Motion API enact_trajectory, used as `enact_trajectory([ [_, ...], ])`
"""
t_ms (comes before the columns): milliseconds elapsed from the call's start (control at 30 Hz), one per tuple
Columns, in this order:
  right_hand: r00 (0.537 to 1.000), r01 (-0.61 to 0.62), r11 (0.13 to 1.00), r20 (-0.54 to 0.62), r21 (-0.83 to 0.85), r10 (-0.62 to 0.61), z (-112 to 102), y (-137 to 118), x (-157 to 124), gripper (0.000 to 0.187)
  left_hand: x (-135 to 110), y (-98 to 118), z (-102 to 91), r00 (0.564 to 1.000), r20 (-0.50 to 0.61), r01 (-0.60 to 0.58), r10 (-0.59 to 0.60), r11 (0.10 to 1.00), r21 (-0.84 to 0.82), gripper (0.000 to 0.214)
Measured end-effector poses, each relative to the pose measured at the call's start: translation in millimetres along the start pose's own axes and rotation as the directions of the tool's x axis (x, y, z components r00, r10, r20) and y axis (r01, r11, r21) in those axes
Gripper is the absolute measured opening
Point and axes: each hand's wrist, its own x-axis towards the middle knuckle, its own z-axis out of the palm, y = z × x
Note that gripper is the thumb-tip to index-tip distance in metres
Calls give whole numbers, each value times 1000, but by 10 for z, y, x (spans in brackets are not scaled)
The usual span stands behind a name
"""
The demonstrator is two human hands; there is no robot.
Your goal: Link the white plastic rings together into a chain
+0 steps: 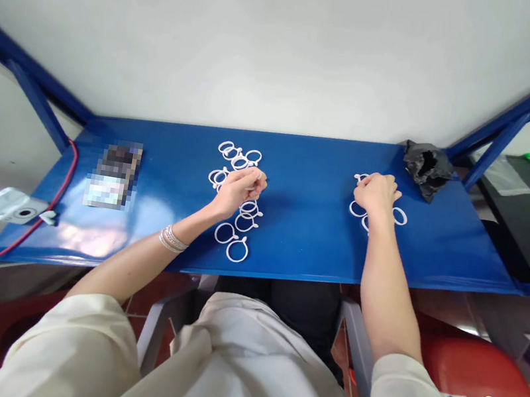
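Note:
Several white rings, each with a small eyelet tab like a curtain ring (236, 260), lie in a loose column on the blue table. My left hand (240, 191) is over the middle of that column, its fingers curled closed; whatever they hold is hidden. A smaller group of white rings (406, 219) lies farther right. Directly above these, my right hand (377, 193) points down with bent, closed fingers and covers part of the group. I cannot make out whether a ring is between its fingertips.
The blue table (304, 205) meets a pale wall. A crumpled black plastic bag (428, 169) sits at the back right. To the left are a blurred-out flat object (115, 175), a white camera-like device (17, 206) and a red cable (69, 174). A red stool (481, 387) stands right.

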Motion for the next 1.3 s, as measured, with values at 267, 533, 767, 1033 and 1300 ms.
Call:
enact_trajectory([
  [267,1000,-11,1000,20,-5,11,-21,-26,-25,10,5,2,3,1000,3,23,-23,999,-38,43],
  [533,960,276,908,-37,314,-279,-50,-294,-217,5,-25,-139,-173,963,-140,-45,231,646,762,35],
  [767,785,93,579,298,810,-543,-10,-649,-606,22,-211,-209,-24,942,-133,22,308,337,941,45],
  [1033,576,-182,308,356,934,-736,-3,-911,-977,44,-183,13,144,974,80,-205,214,664,720,37],
  [1300,276,-530,265,460,806,-844,-156,-963,-1090,28,-238,96,255,964,266,-74,21,979,191,51],
])
